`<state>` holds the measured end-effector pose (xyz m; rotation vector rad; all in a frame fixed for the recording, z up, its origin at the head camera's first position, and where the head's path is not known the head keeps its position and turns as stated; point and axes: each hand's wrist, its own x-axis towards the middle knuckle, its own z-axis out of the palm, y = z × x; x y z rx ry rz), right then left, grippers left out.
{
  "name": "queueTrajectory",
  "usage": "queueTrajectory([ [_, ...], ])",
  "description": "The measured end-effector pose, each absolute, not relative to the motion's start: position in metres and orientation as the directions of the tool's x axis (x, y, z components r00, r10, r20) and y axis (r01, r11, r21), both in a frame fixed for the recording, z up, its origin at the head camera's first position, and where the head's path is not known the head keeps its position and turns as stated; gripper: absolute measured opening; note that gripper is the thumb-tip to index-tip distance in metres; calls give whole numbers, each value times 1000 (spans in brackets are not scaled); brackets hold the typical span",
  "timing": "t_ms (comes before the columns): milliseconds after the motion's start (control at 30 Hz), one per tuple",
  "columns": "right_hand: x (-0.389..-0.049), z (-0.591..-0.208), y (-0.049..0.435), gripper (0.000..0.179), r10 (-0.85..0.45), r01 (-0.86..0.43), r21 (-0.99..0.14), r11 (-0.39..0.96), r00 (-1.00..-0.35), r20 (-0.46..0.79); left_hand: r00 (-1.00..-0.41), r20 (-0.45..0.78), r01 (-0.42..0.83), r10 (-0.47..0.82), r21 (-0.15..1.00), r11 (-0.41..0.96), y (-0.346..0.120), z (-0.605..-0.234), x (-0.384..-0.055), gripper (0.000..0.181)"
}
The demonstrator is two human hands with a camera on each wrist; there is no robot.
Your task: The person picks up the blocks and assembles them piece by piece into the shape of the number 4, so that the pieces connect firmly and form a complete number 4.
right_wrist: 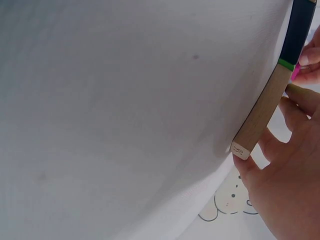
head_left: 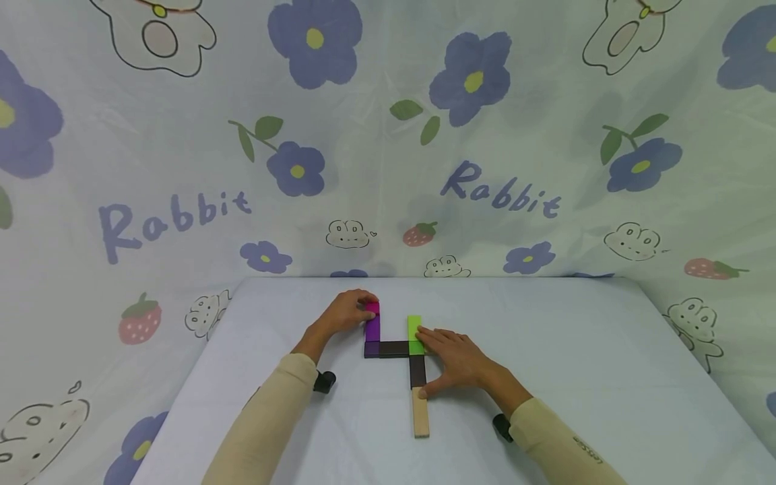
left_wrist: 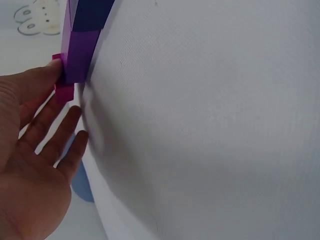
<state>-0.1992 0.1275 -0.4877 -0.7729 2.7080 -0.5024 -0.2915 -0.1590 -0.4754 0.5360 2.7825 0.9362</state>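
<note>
My left hand (head_left: 347, 311) pinches a small magenta block (head_left: 372, 308) between thumb and fingers. It meets the far end of a purple block (head_left: 372, 330), also seen in the left wrist view (left_wrist: 82, 55). A dark block (head_left: 394, 349) runs right from there to a bright green block (head_left: 415, 327). Below stand another dark block (head_left: 417, 372) and a tan wooden block (head_left: 420, 417). My right hand (head_left: 457, 360) spreads over the row, fingertips at the green block and thumb at the tan one. In the right wrist view, fingertips touch a wooden block (right_wrist: 262, 112) with a marked end.
The blocks lie on a white-covered table (head_left: 545, 404). Behind it hangs a cloth backdrop (head_left: 364, 148) printed with flowers, rabbits and strawberries. Black wrist cameras hang under the left forearm (head_left: 267, 417) and right forearm (head_left: 545, 431).
</note>
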Motion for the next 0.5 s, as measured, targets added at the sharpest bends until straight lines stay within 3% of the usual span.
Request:
queueTrajectory([
  [500, -199, -487, 128, 116, -564, -470, -405, 784, -813, -148, -923, -42, 280, 382, 608, 743, -160, -478, -292, 26],
])
